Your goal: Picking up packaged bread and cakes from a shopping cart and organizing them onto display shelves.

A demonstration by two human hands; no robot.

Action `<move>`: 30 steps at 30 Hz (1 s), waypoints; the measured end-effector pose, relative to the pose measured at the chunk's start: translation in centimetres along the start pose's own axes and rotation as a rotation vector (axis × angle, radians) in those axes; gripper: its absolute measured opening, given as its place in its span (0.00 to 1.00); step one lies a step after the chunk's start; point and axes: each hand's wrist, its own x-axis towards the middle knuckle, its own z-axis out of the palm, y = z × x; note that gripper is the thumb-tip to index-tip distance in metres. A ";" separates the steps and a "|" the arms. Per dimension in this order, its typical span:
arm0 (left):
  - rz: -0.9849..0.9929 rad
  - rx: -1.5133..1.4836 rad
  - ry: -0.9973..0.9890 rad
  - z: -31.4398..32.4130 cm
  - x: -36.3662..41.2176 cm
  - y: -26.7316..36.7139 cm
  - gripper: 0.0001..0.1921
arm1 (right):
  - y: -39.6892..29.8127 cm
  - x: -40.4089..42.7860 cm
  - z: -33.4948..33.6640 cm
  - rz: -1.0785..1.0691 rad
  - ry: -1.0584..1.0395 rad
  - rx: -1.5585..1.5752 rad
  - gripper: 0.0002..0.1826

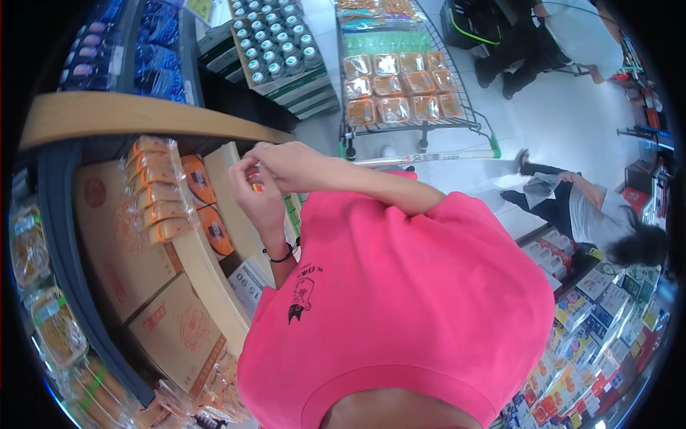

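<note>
My left hand, with a dark band at its wrist, has its fingers curled around a small red-and-yellow item, mostly hidden by the fingers. My right hand reaches across the front of the pink shirt and meets the left hand, its fingertips bent down by the left fingers. Whether it grips anything is hidden. Both hands are above the edge of a wooden display shelf. To their left, a row of clear-wrapped cakes stands along a wooden board, beside orange packages.
Cardboard cartons lie left of the board. Ahead, a shopping cart carries several clear food boxes. Trays of capped bottles are stacked left of it. Two people, one walking, are on the right, near stacked boxes.
</note>
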 end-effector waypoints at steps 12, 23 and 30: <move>-0.068 0.124 -0.749 21.0 -3.1 -0.2 0.15 | 15.2 -16.7 -12.6 0.659 0.203 0.374 0.14; -0.124 0.192 -1.012 40.1 -6.0 -3.6 0.27 | 36.3 -25.6 -21.0 0.887 0.269 0.014 0.22; -0.332 0.173 -0.792 46.8 -6.5 -5.9 0.16 | 38.1 -23.3 -24.7 0.868 0.396 -0.246 0.20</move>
